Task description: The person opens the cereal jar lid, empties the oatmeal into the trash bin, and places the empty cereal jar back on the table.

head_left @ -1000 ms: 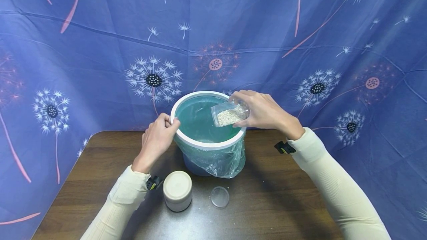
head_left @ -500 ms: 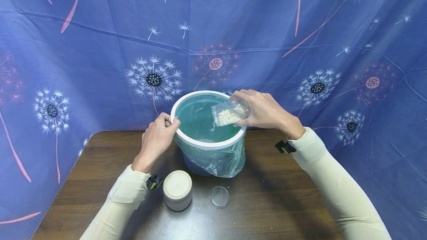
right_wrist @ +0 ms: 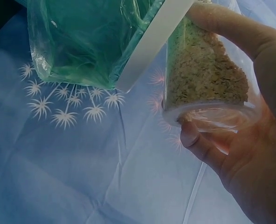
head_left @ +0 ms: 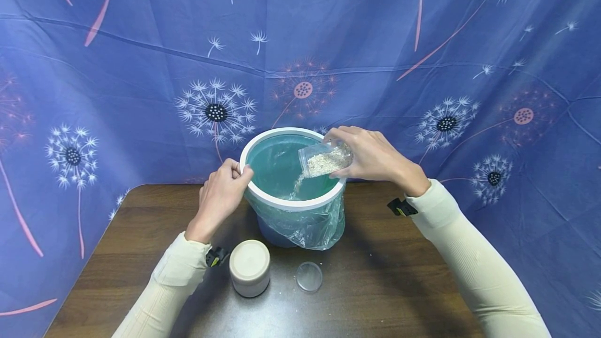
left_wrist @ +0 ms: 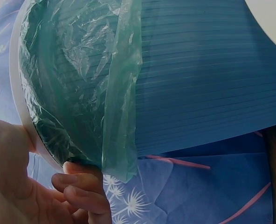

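Observation:
My right hand (head_left: 363, 155) grips a clear plastic jar (right_wrist: 212, 70) by its base end and holds it tipped over a trash can (left_wrist: 212, 79). Pale flakes (head_left: 326, 162) fill part of the jar, and a thin stream of them falls from its mouth into the can. The can is blue and ribbed, with a white rim ring (head_left: 300, 205) and a green plastic bag (head_left: 310, 226) lining it and folded over outside. At the rim's left side my left hand (head_left: 223, 192) pinches the ring, thumb on top and fingers curled under against the bag.
A cream-lidded round canister (head_left: 250, 267) stands on the brown wooden table (head_left: 375, 296), near my left wrist. Beside it lies a clear round lid (head_left: 309, 277), with a few crumbs scattered around. A blue dandelion-print cloth (head_left: 375, 40) hangs behind the table.
Flakes have begun to pour from the jar: none fell at first, then a few bits, now a steady stream into the can. Both hands stay almost still.

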A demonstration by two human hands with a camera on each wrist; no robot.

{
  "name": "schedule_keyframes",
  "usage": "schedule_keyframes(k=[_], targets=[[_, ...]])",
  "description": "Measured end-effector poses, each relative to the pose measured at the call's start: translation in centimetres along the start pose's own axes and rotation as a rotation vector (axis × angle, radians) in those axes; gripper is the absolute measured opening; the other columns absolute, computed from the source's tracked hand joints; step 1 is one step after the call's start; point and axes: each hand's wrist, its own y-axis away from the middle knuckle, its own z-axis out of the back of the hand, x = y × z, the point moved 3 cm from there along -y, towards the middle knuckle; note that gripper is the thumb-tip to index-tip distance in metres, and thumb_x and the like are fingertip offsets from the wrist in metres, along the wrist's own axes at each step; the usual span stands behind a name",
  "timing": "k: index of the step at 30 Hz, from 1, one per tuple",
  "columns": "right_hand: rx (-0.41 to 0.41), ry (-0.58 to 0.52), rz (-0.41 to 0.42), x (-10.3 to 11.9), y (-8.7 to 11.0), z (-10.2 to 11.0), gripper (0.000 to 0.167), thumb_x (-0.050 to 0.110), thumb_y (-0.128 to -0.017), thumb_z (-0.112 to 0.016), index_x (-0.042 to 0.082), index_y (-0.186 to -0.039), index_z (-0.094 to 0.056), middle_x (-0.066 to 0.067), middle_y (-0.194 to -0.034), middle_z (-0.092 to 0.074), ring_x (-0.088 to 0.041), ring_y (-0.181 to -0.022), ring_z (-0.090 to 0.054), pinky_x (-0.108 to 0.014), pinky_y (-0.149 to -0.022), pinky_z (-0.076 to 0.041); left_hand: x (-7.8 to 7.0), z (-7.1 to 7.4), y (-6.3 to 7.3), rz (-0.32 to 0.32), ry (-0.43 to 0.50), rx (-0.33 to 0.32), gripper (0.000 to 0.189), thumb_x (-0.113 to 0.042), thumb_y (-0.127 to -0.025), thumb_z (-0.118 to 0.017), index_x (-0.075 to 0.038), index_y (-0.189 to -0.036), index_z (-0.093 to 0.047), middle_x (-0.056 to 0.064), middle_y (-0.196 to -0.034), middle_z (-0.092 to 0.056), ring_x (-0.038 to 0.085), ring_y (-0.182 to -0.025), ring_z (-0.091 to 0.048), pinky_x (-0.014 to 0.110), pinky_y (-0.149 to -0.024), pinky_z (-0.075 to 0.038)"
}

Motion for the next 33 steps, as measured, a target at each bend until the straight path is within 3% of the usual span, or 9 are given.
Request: schedule_keyframes(k=[12, 23, 33], targets=[[-0.005, 0.013, 0.011, 0.04, -0.13, -0.07, 0.076, 0.044, -0.071, -0.099, 0.018, -0.134, -0.067, -0.008, -0.123, -0.072, -0.029, -0.100, -0.070, -0.051, -0.073, -0.056, -0.01, -0.03, 0.01, 0.005, -0.006, 0.000, 0.030, -0.046, -0.103, -0.054, -0.017, -0.097, -0.058, 0.003, -0.089, -0.063, 0.031, -0.085, -0.063, 0.045, -0.074, -0.039], [-0.013, 0.000, 0.016, 0.02, -0.09, -0.29, 0.076, 0.044, -0.070, -0.100, 0.016, -0.133, -0.067, -0.008, -0.117, -0.072, -0.025, -0.089, -0.066, -0.046, -0.067, -0.052, -0.08, -0.03, 0.04, 0.008, -0.005, -0.001, 0.030, -0.046, -0.103, -0.054, -0.017, -0.097, -0.059, 0.003, -0.090, -0.064, 0.031, -0.087, -0.063, 0.046, -0.076, -0.039], [-0.017, -0.017, 0.014, 0.02, -0.04, -0.47, 0.075, 0.045, -0.070, -0.099, 0.017, -0.132, -0.068, -0.007, -0.117, -0.073, -0.025, -0.094, -0.068, -0.049, -0.071, -0.054, -0.04, -0.08, 0.04, 0.007, -0.008, 0.001, 0.030, -0.046, -0.103, -0.053, -0.017, -0.098, -0.059, 0.003, -0.091, -0.064, 0.031, -0.087, -0.063, 0.046, -0.076, -0.039]])
